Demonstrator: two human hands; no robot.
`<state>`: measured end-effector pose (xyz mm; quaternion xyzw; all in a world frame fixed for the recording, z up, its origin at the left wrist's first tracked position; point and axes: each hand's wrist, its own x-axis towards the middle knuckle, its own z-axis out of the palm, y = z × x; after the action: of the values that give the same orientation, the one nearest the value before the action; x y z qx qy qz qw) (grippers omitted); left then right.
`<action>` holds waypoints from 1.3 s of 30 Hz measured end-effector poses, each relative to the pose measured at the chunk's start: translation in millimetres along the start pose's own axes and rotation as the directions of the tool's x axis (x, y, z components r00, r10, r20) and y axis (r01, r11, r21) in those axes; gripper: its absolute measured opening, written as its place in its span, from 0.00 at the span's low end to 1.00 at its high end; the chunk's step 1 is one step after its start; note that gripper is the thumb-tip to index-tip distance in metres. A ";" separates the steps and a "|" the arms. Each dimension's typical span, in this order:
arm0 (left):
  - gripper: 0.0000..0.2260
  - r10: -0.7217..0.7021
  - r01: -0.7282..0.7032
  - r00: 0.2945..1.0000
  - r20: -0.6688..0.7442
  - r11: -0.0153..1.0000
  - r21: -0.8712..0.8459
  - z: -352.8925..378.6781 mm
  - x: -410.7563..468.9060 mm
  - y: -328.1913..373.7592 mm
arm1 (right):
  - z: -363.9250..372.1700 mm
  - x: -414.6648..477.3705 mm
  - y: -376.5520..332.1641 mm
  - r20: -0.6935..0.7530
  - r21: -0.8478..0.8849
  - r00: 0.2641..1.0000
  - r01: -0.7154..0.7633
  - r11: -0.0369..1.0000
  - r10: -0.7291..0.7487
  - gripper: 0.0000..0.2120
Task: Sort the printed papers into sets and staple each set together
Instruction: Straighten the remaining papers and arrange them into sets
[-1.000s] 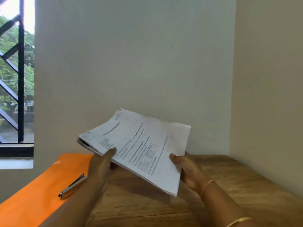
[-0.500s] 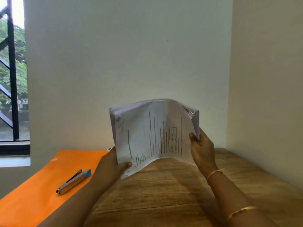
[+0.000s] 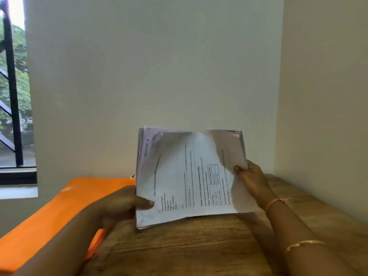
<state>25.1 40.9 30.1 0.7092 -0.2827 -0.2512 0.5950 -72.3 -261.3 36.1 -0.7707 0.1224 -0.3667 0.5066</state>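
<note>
Thick stack of white printed papers (image 3: 189, 176) upright, low over brown wooden worktop (image 3: 179, 251). Left grip (image 3: 121, 204) and right grip (image 3: 253, 180) each pinch a side edge. Likely squaring up. Next: lay flat, split into sets.

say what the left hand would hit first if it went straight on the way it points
The left hand points rightward into the paper stack it grips, so the papers come first; beyond them probably the right hand, though depth is unclear.

Plain study or office corner. A brown wood-grain table (image 3: 189, 248) stands against bare cream plastered walls (image 3: 155, 76) behind and right of it; left of the table, a black-barred window (image 3: 13, 116) shows trees (image 3: 22, 90).
</note>
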 end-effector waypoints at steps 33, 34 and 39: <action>0.12 0.162 -0.356 0.891 -0.425 0.829 -0.431 63.1 35.2 -10.9 | 66.2 -14.5 -14.8 0.324 0.565 0.886 -0.463 0.683 0.333 0.22; 0.13 0.170 -0.397 0.868 -0.466 0.801 -0.448 54.7 34.1 -8.0 | 60.8 -11.7 -13.0 0.295 0.534 0.905 -0.423 0.732 0.307 0.22; 0.21 0.098 -0.309 0.833 -0.545 0.899 -0.311 7.7 26.8 -6.5 | 44.6 -10.0 -14.6 0.208 0.407 0.964 -0.240 0.881 0.166 0.23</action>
<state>39.6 17.6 21.9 0.5838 -0.1328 -0.0364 0.8001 -51.3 -218.2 34.7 -0.6512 0.0760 -0.2635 0.7077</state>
